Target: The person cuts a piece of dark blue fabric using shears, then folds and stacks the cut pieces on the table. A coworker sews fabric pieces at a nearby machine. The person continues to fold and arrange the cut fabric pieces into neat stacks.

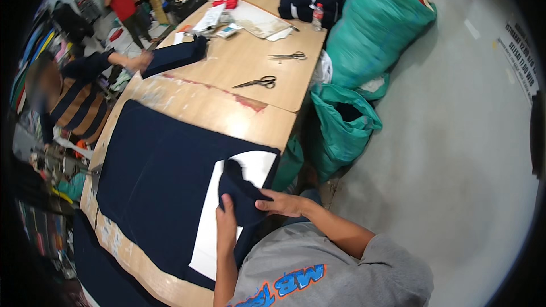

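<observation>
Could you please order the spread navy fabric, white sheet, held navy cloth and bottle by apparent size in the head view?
1. Spread navy fabric
2. White sheet, partly hidden
3. Held navy cloth
4. Bottle, which is also farthest away

- Broad dark navy cloth (pixel 153 176), spread flat on the pale wooden counter (pixel 273 128).
- White oblong sheet (pixel 207 239), partly hidden, lying atop the cloth.
- Small dark navy fabric piece (pixel 242 196), bent, held above the sheet.
</observation>
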`<action>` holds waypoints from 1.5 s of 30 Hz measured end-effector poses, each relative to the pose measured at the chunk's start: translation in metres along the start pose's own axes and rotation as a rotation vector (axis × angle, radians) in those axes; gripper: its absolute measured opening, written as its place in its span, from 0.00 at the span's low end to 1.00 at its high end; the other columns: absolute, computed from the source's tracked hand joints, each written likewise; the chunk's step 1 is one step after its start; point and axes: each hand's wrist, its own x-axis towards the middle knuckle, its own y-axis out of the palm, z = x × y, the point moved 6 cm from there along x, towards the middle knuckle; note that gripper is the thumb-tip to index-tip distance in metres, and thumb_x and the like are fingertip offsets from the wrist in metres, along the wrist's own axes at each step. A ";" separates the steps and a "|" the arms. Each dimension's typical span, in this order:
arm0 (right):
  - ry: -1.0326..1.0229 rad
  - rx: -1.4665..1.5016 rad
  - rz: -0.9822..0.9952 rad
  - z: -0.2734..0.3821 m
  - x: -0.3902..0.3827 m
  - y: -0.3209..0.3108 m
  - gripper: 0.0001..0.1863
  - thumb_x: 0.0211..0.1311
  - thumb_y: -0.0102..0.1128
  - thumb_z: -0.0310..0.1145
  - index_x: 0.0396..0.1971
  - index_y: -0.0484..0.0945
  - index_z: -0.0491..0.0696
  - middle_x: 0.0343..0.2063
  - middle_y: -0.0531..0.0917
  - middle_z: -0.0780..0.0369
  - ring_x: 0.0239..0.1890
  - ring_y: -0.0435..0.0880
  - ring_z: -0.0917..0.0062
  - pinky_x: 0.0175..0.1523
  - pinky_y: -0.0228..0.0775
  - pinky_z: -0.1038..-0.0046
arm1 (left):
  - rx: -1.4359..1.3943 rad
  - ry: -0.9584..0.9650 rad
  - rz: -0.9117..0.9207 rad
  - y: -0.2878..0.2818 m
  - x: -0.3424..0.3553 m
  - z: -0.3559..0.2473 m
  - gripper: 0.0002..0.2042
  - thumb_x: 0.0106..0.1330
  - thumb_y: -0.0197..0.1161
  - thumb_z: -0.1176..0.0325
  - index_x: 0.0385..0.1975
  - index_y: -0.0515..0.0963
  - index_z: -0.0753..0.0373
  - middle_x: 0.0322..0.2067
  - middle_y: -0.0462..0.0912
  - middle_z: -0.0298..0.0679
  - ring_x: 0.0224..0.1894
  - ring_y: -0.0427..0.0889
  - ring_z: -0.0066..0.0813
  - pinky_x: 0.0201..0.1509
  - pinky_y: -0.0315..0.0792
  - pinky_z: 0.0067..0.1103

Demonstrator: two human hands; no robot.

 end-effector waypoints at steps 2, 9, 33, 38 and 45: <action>-0.200 0.247 -0.188 0.029 -0.034 -0.021 0.49 0.73 0.73 0.42 0.82 0.51 0.41 0.65 0.77 0.54 0.58 0.86 0.66 0.55 0.87 0.57 | 0.238 -0.025 0.077 0.049 0.028 -0.031 0.35 0.86 0.48 0.42 0.59 0.79 0.78 0.54 0.87 0.58 0.55 0.86 0.48 0.61 0.77 0.37; -0.222 -0.096 -0.983 0.175 -0.309 -0.318 0.42 0.72 0.72 0.40 0.77 0.61 0.43 0.62 0.79 0.54 0.52 0.88 0.67 0.39 0.85 0.64 | 0.255 -0.019 0.445 0.379 0.061 0.000 0.25 0.87 0.47 0.48 0.63 0.80 0.64 0.55 0.83 0.57 0.61 0.82 0.57 0.67 0.73 0.39; 0.307 -0.462 -1.107 0.180 -0.313 -0.607 0.22 0.81 0.55 0.34 0.69 0.75 0.46 0.58 0.81 0.55 0.44 0.89 0.65 0.45 0.86 0.65 | 0.225 -0.378 0.338 0.422 0.052 0.067 0.24 0.83 0.55 0.49 0.66 0.78 0.61 0.59 0.86 0.53 0.60 0.86 0.50 0.66 0.77 0.36; 0.235 -0.586 -1.102 0.177 -0.295 -0.614 0.15 0.80 0.54 0.31 0.60 0.80 0.46 0.52 0.84 0.58 0.39 0.87 0.72 0.40 0.82 0.70 | 0.171 -0.412 0.290 0.424 0.036 0.104 0.24 0.84 0.55 0.49 0.67 0.78 0.61 0.59 0.86 0.52 0.61 0.86 0.48 0.65 0.77 0.35; 0.393 -1.072 -0.786 0.154 -0.225 -0.749 0.19 0.61 0.64 0.24 0.53 0.81 0.43 0.50 0.84 0.53 0.58 0.83 0.59 0.66 0.73 0.59 | 0.063 -0.526 0.139 0.397 0.108 0.106 0.23 0.85 0.55 0.52 0.69 0.76 0.59 0.57 0.87 0.51 0.59 0.86 0.44 0.65 0.77 0.34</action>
